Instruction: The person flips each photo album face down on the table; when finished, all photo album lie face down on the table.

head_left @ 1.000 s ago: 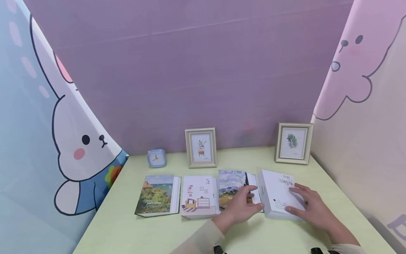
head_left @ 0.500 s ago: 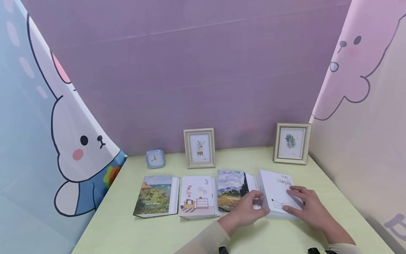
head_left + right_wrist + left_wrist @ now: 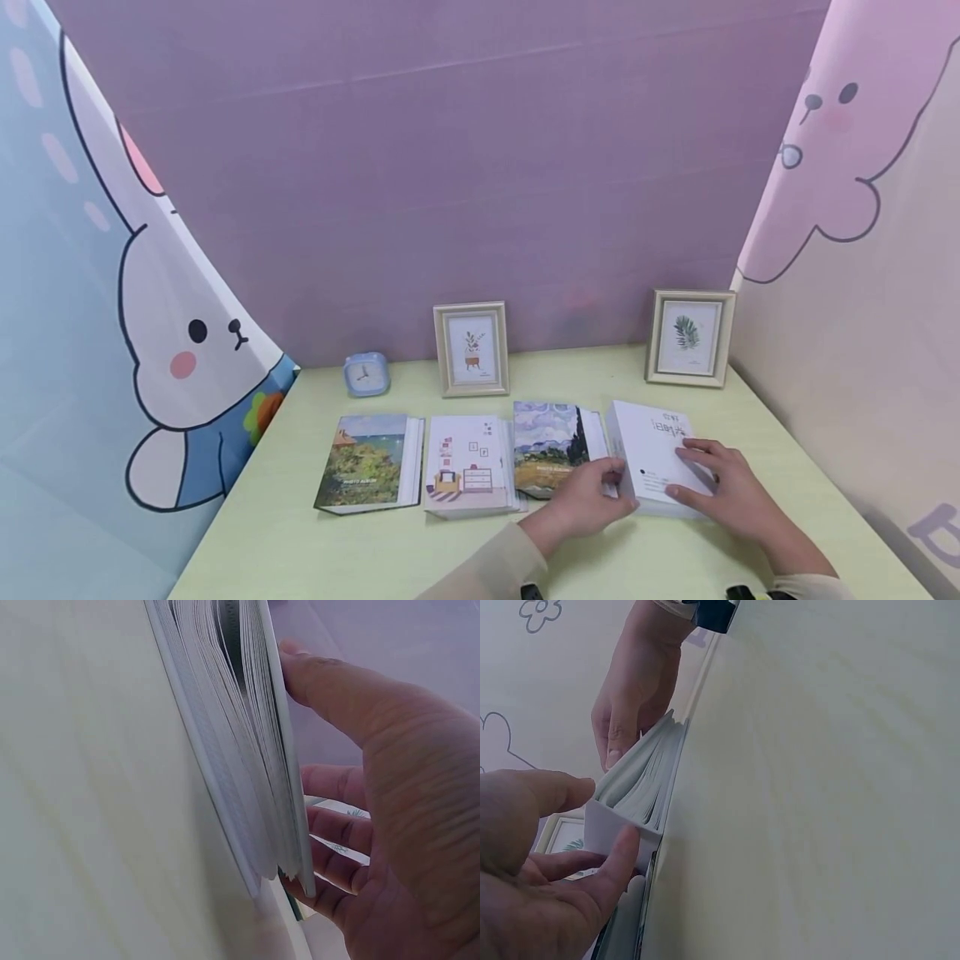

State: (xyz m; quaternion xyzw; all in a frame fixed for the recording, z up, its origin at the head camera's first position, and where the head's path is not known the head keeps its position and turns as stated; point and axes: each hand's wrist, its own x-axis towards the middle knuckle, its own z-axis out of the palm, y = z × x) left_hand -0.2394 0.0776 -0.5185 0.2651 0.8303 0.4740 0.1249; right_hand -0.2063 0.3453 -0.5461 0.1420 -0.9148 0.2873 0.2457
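Head view, white book: lying flat at the right end of a row of four books on the green desk, just beside the painted-sky book.
Head view, right hand: resting on top of the cover, fingers nearly straight, grip loose and open, pressing down and not curling round anything.
Head view, left hand: at the white book's left edge, thumb and fingers pinching the near corner.
Head view, doing it well: best to keep the top hand flat and soft so the book sits still, and to move the edge slowly so the neighbour book is not bumped.
Head view, writing: dark marks on the white cover, too small to read; tiny words on the seaside book, too small to read.
Head view, other things: room-picture book, blue clock, two picture frames at the back.
Left wrist view, left hand: thumb and fingertip gripping the corner of the white book, pages fanned a little.
Left wrist view, right hand: on the far side, fingertips touching the cover.
Right wrist view, right hand: fingers stretched out along the cover of the white book, page edges showing.
Right wrist view, writing: none to read.
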